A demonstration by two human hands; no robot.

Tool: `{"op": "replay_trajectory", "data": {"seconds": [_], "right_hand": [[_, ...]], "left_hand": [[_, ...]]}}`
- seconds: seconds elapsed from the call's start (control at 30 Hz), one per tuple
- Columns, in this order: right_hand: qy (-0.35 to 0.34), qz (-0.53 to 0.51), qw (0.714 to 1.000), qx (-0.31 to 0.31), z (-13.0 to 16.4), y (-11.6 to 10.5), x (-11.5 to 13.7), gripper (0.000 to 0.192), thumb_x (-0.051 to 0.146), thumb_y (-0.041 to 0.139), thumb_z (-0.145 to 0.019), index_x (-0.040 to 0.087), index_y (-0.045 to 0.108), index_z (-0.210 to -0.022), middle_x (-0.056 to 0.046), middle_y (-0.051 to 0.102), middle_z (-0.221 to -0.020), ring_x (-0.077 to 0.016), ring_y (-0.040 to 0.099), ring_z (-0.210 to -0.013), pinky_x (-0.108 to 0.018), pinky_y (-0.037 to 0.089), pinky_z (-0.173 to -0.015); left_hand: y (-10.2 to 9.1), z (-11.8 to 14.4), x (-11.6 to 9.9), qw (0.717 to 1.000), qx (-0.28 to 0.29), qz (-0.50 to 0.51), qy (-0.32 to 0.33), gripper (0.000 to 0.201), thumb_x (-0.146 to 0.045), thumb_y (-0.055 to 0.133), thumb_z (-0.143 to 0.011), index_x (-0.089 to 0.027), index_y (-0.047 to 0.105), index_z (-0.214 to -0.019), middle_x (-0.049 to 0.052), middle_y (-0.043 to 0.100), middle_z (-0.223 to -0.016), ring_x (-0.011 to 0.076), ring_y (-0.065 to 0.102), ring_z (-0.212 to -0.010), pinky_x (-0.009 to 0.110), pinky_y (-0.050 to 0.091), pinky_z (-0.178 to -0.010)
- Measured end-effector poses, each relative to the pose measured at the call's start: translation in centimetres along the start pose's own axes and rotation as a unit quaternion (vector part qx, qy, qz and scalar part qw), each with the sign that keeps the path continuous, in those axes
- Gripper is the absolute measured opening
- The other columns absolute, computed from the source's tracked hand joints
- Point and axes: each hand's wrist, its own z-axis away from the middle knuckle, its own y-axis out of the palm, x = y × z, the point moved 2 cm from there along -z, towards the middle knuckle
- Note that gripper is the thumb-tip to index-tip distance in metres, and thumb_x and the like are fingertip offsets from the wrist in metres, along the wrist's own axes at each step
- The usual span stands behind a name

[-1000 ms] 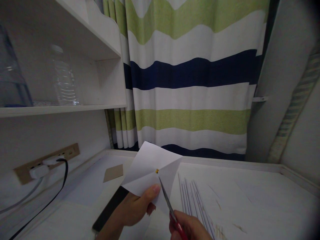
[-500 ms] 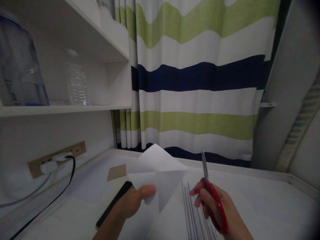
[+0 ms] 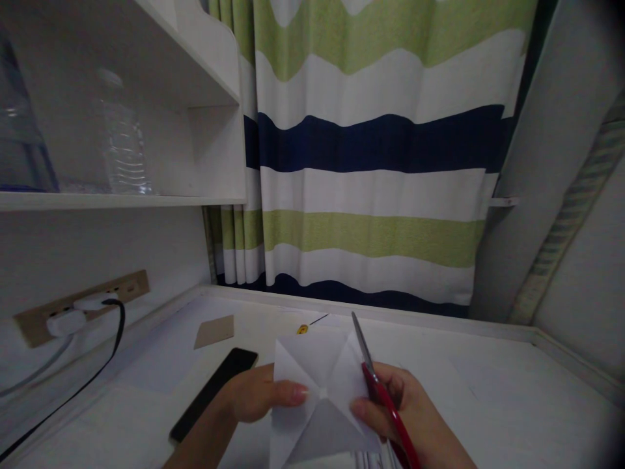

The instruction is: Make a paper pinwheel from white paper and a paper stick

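My left hand [image 3: 258, 397] pinches the left edge of a white folded paper square [image 3: 319, 397] with diagonal creases, held low over the desk. My right hand [image 3: 405, 413] grips red-handled scissors [image 3: 378, 391] and also touches the paper's right side with its fingers. The scissor blades look closed and point up and away, along the paper's right edge. A small yellow pin [image 3: 303, 329] lies on the desk behind the paper.
A black phone [image 3: 215, 393] lies on the white desk [image 3: 488, 404] to the left, with a brown card [image 3: 215, 331] beyond it. A wall socket strip [image 3: 78, 311] with a black cable is at left. Bottles stand on the shelf [image 3: 122, 199]. A striped curtain [image 3: 371, 156] hangs behind.
The paper has come down closer to the desk. My right hand with the scissors moved left, back to the paper's right edge. The yellow pin now lies on the desk.
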Motion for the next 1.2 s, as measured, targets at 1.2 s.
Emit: {"op": "replay_trajectory", "data": {"seconds": [1.2], "right_hand": [[-0.066,-0.023,0.968,-0.242,0.6,-0.6,-0.6,0.029,0.040,0.070,-0.062,0.017,0.054,-0.068,0.002,0.057,-0.050,-0.0123,0.051,-0.045,-0.022,0.041,-0.043]], "left_hand": [[5.9,-2.5,0.4,0.998,-0.034,-0.052,0.029,0.059,-0.055,0.025,-0.084,-0.013,0.056,-0.059,-0.006,0.034,-0.044,0.0078,0.032,-0.042,0.020,0.027,-0.044]]}}
